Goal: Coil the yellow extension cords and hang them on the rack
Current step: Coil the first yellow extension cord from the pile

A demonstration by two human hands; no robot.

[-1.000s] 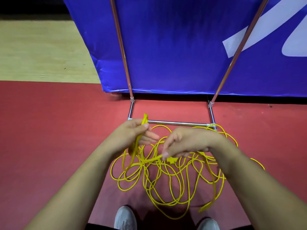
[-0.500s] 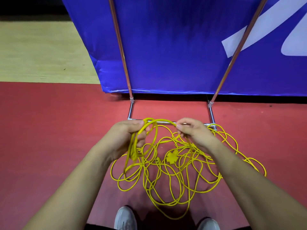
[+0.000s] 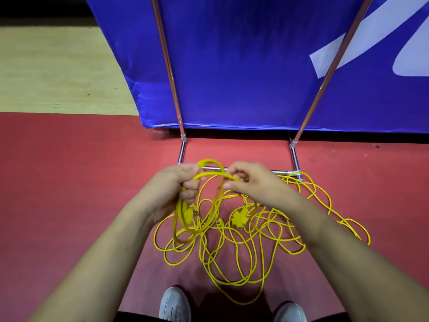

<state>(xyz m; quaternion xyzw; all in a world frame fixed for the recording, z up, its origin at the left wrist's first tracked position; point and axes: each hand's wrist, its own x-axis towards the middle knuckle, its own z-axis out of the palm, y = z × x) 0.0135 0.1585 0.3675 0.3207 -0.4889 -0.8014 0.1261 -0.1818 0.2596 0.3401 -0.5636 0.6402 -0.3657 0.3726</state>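
Left hand (image 3: 178, 185): fingers curled tight round a bunch of cord (image 3: 185, 216) loops; the loops arch over the top of the fist and hang under it beside the wrist, reaching down to the pile; something thicker, perhaps a plug, hangs among them just below the fingers, too blurred to tell. Right hand (image 3: 255, 185): just beside the left; thumb and forefinger pinch one strand where it comes off the arch, other fingers curled in loosely; a short span of cord bridges the two hands. Remaining cord lies loose on the red floor (image 3: 69, 194) in tangled loops, under both hands and spreading right past the right forearm; a star-shaped socket (image 3: 239, 219) sits in the tangle below the right hand, apart from its fingers. Rack (image 3: 284, 172): base bar on the floor just beyond the knuckles, its middle hidden by the hands; two uprights rise from it in front of a blue banner (image 3: 255, 66); a few loops lie at the bar's right end. Shoes (image 3: 175, 303) at the bottom edge, near the closest loops.
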